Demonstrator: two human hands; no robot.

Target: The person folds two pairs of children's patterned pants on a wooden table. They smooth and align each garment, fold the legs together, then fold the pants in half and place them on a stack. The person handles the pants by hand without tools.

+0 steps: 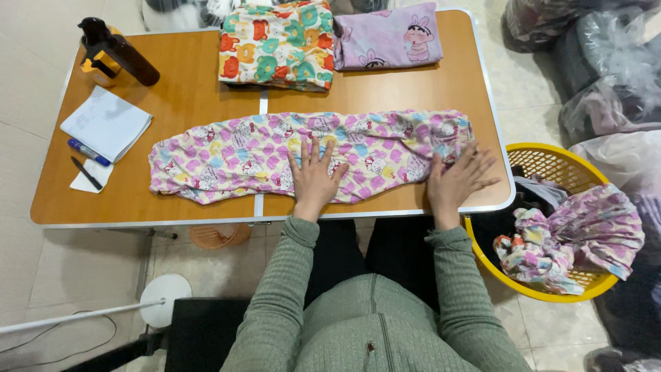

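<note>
At the far left of the bench (172,200) I see a dark bottle (117,55), a notepad (107,122) and pens — none in play. Across the middle lies the pink patterned garment (241,155), folded lengthwise into a long strip. My left hand (313,176) rests flat on it near the centre, fingers spread, gripping nothing; my right hand (458,180) presses the right end, fingers open. I judge this the smoothing step — next calls for pinching one end and folding it across. Two folded pieces (279,41) sit behind, a yellow basket (551,165) at right
</note>
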